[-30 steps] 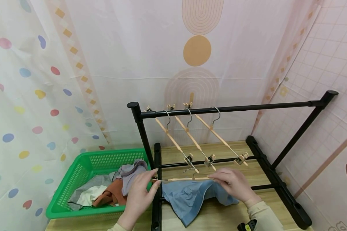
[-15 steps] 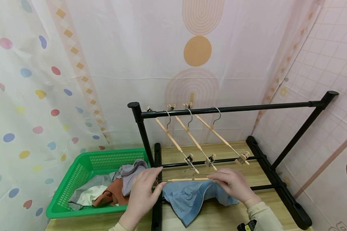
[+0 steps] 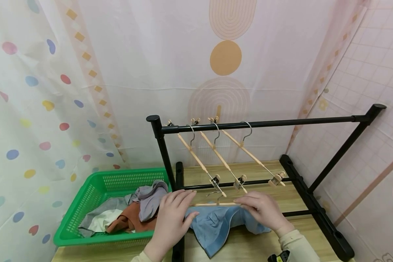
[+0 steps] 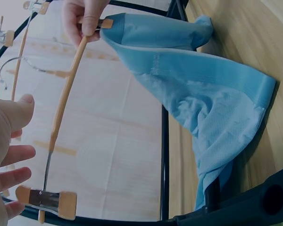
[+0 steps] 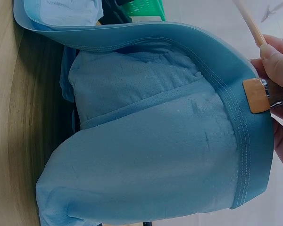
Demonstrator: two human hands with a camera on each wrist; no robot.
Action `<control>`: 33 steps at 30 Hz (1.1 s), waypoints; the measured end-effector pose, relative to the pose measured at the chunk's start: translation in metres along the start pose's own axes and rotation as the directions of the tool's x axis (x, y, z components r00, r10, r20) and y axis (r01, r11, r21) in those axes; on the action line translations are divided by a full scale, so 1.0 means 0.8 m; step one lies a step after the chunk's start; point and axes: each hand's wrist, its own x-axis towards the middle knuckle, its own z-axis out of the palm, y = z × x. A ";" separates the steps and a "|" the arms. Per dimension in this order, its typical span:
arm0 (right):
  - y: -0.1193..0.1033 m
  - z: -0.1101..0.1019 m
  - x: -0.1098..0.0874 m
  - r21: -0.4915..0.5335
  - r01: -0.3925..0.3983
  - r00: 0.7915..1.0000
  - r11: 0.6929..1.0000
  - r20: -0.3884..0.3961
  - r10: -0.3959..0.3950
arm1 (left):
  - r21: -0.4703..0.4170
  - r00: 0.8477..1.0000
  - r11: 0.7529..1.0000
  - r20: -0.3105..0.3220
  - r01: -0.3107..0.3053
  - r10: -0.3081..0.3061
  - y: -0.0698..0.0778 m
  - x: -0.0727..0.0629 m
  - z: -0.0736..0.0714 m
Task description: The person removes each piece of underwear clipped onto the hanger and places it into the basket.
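Observation:
Blue underpants [image 3: 213, 227] hang from one end of a wooden clip hanger [image 3: 213, 204] low in front of the rack. My right hand [image 3: 262, 209] pinches the hanger's right end. There, the clip [image 5: 256, 95] bites on the wide waistband, as the right wrist view shows. My left hand [image 3: 173, 220] stands by the hanger's left end with its fingers apart and nothing in them. The left clip [image 4: 67, 205] holds no cloth in the left wrist view. From that clip, the other side of the waistband droops away toward the table.
Several clip hangers hang on the black rack's top bar [image 3: 291, 122], just beyond my hands. A green basket [image 3: 75, 207] of crumpled clothes [image 3: 131, 218] stands to the left. The rack's feet [image 3: 317, 207] sit on the wooden table [image 3: 196, 251].
My left hand has drifted right from the hanger's left end, toward the blue underpants, its fingers now over the hanger in the head view. The right hand keeps its hold in place.

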 end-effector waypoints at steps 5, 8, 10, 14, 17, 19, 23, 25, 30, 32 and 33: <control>0.000 0.001 0.000 -0.005 0.000 1.000 1.000 0.001 0.000 | 0.006 1.000 1.000 0.024 -0.011 0.011 0.007 0.002 0.008; -0.002 0.001 0.000 -0.011 -0.011 1.000 1.000 0.003 0.011 | -0.003 1.000 1.000 0.013 -0.024 0.024 0.012 0.002 0.012; -0.004 0.000 0.001 -0.014 -0.019 1.000 1.000 0.005 0.019 | -0.003 1.000 1.000 0.002 -0.027 0.027 0.015 0.002 0.015; -0.006 0.001 0.002 -0.018 -0.009 1.000 1.000 0.002 0.009 | 0.015 0.999 0.999 -0.014 -0.030 0.030 0.020 0.004 0.020; -0.006 0.002 0.003 -0.018 0.003 1.000 1.000 0.002 -0.003 | 0.036 0.999 0.998 -0.024 -0.044 0.045 0.024 0.005 0.024; -0.006 0.002 0.002 -0.018 -0.001 1.000 1.000 0.007 0.001 | 0.044 0.998 0.998 -0.031 -0.051 0.053 0.026 0.006 0.027; -0.005 0.002 0.001 -0.016 -0.008 1.000 1.000 0.011 0.008 | 0.047 0.997 0.998 -0.055 -0.052 0.054 0.030 0.006 0.031; -0.005 0.003 0.002 -0.015 -0.002 1.000 1.000 0.006 0.003 | 0.044 0.996 0.998 -0.069 -0.051 0.054 0.032 0.007 0.033; -0.005 0.005 0.003 -0.017 0.022 1.000 1.000 -0.019 -0.022 | 0.053 0.994 0.997 -0.094 -0.049 0.054 0.034 0.009 0.037; -0.005 0.006 0.003 -0.018 0.016 1.000 1.000 -0.017 -0.016 | 0.066 0.994 0.997 -0.098 -0.043 0.050 0.035 0.009 0.039; -0.005 0.006 0.002 -0.019 0.010 1.000 1.000 -0.013 -0.010 | 0.072 0.994 0.997 -0.099 -0.041 0.048 0.035 0.009 0.039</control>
